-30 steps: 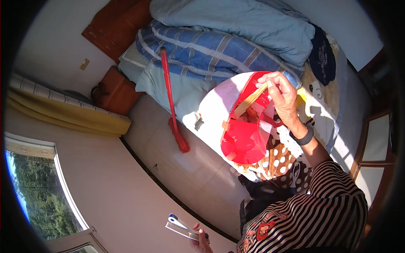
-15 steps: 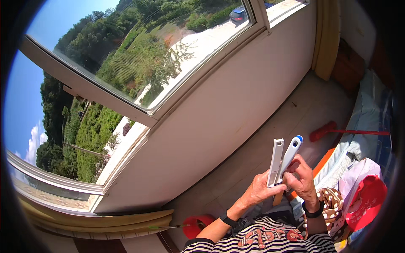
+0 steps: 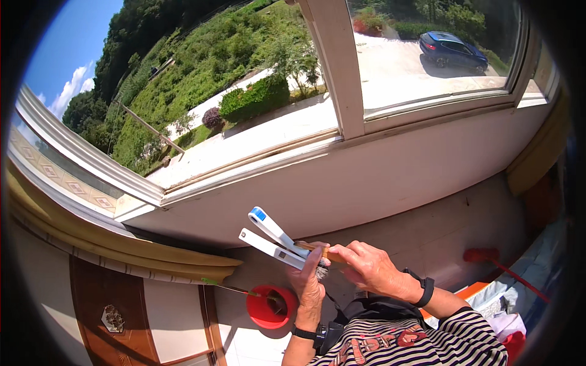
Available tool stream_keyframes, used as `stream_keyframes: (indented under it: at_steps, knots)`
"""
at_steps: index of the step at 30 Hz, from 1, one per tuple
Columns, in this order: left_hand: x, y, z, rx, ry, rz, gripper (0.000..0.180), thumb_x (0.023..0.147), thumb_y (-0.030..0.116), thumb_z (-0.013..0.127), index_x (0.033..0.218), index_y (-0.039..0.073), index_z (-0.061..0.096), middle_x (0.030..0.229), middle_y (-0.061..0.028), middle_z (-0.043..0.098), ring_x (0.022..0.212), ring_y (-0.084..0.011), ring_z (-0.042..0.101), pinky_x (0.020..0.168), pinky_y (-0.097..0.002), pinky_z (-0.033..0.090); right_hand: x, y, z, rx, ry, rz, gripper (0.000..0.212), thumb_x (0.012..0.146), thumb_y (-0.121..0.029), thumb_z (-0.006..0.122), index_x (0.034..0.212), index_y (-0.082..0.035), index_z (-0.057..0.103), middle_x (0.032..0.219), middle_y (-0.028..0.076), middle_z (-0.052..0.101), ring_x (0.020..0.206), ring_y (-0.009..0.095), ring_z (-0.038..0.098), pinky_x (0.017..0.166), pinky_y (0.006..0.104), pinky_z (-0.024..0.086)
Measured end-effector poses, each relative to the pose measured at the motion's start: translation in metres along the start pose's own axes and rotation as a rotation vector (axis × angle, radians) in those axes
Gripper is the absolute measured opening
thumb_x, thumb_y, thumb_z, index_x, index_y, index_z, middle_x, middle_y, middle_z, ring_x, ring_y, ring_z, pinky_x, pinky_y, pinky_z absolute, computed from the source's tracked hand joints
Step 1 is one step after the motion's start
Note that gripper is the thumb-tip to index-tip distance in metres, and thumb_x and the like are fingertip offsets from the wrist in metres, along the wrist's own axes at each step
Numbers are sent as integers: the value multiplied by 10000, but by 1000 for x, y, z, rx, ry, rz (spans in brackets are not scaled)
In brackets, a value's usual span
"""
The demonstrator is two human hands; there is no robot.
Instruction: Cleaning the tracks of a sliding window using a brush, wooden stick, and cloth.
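Left grip (image 3: 307, 287): closed around two white handles, one blue-ended handle (image 3: 271, 227) and one straight handle (image 3: 268, 247), splayed apart and pointing toward the window wall (image 3: 342, 183). Grey bristles (image 3: 321, 272) show beside my fingers. Right grip (image 3: 372, 266): pinching a yellowish wooden strip (image 3: 335, 257), which crosses my left thumb. All held in front of my torso, above the floor; red bucket (image 3: 252, 314) near my left forearm.
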State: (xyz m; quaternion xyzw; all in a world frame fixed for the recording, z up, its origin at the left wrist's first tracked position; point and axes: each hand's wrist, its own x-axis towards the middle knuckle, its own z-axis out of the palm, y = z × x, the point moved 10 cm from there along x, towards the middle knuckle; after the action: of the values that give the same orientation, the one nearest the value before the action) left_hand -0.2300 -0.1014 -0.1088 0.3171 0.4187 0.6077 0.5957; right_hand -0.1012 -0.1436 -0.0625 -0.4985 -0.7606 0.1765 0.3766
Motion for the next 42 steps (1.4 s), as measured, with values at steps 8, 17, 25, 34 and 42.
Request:
stream_keyframes:
  at_steps: [8,17,25,34,42]
  knots:
    - [40,50,-42,120,160,210,124,837,112,546,907,25,492,882,-127,617,555,-114,509,534,-229,415,113,19,-46,-313,103,-144,214,782,-240,624,941,-99,595,729,68,521,644,212,540,521,316,463]
    - [16,100,-171,254,655,437,192,828,182,564,902,23,485,912,-133,590,520,-90,469,493,-214,400,191,57,-31,-734,-13,-206,106,788,-186,621,835,-96,593,644,64,479,579,209,535,472,330,430]
    - [48,125,-248,358,781,430,212,824,217,576,906,41,490,943,-128,591,530,-70,456,477,-200,394,218,71,-31,-566,-106,-82,104,776,-158,596,753,-62,628,671,93,555,622,268,582,532,364,461]
    - [115,171,-332,395,688,381,235,841,222,541,933,15,476,971,-109,566,577,-79,430,497,-214,351,267,62,42,-366,-321,78,125,778,-224,630,843,-122,662,749,66,604,711,273,601,615,359,459]
    - [110,202,-391,378,799,399,240,841,191,542,966,2,461,980,-122,574,558,-85,424,501,-215,354,332,6,149,-236,-451,-41,166,781,-224,598,848,-81,649,729,140,623,714,295,613,632,386,473]
